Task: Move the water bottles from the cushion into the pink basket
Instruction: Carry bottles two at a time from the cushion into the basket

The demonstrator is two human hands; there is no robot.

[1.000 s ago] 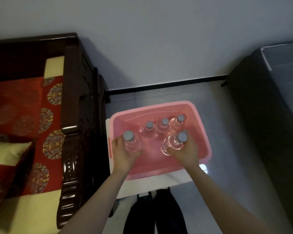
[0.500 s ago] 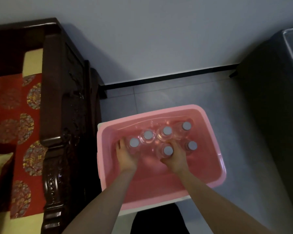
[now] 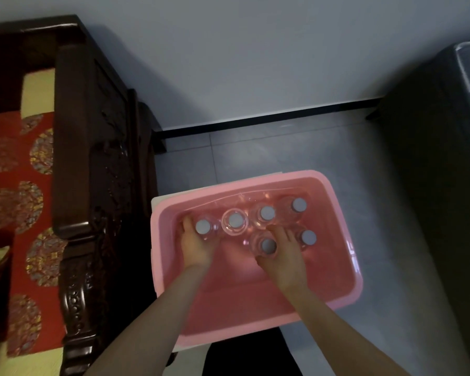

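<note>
The pink basket (image 3: pixel 345 267) stands on the floor below me with several clear water bottles upright inside, their grey caps facing up. My left hand (image 3: pixel 194 246) grips the leftmost bottle (image 3: pixel 203 227) low in the basket. My right hand (image 3: pixel 282 256) holds the front middle bottle (image 3: pixel 268 245), just left of another bottle (image 3: pixel 308 237). Three more bottles (image 3: pixel 266 213) stand in a row along the far wall. The red patterned cushion (image 3: pixel 17 185) lies on the dark wooden sofa at the left; no bottle shows on its visible part.
The carved wooden sofa arm (image 3: pixel 92 185) rises right beside the basket's left side. A dark cabinet or bin (image 3: pixel 440 185) stands at the right. Grey tiled floor (image 3: pixel 269 150) runs to the wall behind the basket.
Both hands lowered their bottles from above the rim down to the basket floor, next to the row at the back. The view has shifted closer over the basket.
</note>
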